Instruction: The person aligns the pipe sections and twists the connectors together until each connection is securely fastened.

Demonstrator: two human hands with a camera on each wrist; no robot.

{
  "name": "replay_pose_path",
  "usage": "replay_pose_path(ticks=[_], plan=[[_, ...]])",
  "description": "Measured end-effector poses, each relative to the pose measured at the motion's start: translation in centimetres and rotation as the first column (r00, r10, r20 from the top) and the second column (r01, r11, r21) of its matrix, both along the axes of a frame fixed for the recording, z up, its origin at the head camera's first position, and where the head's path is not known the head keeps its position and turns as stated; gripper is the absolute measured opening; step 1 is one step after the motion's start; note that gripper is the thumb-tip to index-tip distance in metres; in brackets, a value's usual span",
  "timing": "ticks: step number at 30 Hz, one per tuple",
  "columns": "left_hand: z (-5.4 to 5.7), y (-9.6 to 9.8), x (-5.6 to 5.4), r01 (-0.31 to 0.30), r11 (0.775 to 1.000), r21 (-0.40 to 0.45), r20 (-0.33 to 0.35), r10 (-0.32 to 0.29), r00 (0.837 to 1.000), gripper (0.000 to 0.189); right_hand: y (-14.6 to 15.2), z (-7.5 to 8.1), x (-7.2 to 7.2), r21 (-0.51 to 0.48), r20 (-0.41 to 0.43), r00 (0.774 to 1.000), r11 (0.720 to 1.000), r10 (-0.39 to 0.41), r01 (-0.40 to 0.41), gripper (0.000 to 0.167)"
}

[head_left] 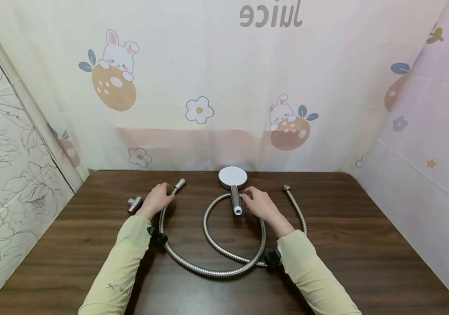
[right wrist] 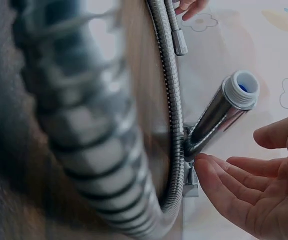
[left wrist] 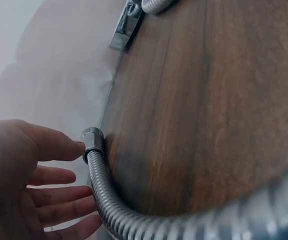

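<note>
A flexible metal shower hose (head_left: 212, 273) lies looped on the table. Its left end carries a long chrome connector (head_left: 179, 184), and its right end a small nut (head_left: 286, 187). My left hand (head_left: 156, 200) is beside the left end, thumb close to the connector and fingers loosely spread; whether they touch the hose I cannot tell. A shower head (head_left: 233, 177) with a round white face lies at the back middle, its white threaded handle end (right wrist: 241, 89) towards me. My right hand (head_left: 261, 204) reaches in at the right of the handle, fingers loosely extended, gripping nothing.
A small chrome fitting (head_left: 135, 204) lies left of my left hand. The dark wooden table (head_left: 346, 227) ends at a printed curtain (head_left: 208, 65) behind, with more curtain on the right. Cameras are strapped to both wrists, close above the hose.
</note>
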State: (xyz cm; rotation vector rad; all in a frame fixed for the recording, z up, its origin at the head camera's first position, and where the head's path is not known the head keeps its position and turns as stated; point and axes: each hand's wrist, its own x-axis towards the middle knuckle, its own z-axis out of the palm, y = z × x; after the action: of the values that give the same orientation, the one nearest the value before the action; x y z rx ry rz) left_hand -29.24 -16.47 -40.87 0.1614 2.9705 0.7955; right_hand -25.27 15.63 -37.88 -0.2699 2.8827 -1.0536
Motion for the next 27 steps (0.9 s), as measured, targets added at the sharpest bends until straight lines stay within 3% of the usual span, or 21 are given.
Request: replay_pose_path(ticks=[7,16,27], plan=[[-0.6,0.0,-0.7,0.013,0.999,0.031,0.005,-0.013,1.0,0.047,-0.5,-0.4,-0.2,-0.065,0.1,0.995,0.998,-0.015,0.021,0.035],[-0.2,0.7,-1.6,0.019,0.999,0.038,0.024,-0.02,1.0,0.043,-1.1,-0.8,-0.6,-0.125,0.151,0.988,0.991,-0.031,0.05,0.034],[0.2,1.2,-2.2,0.002,1.0,0.023,0.04,-0.003,0.999,0.046,-1.1,-1.5,-1.1,-0.256,0.212,0.977,0.964,-0.016,0.071,0.053]])
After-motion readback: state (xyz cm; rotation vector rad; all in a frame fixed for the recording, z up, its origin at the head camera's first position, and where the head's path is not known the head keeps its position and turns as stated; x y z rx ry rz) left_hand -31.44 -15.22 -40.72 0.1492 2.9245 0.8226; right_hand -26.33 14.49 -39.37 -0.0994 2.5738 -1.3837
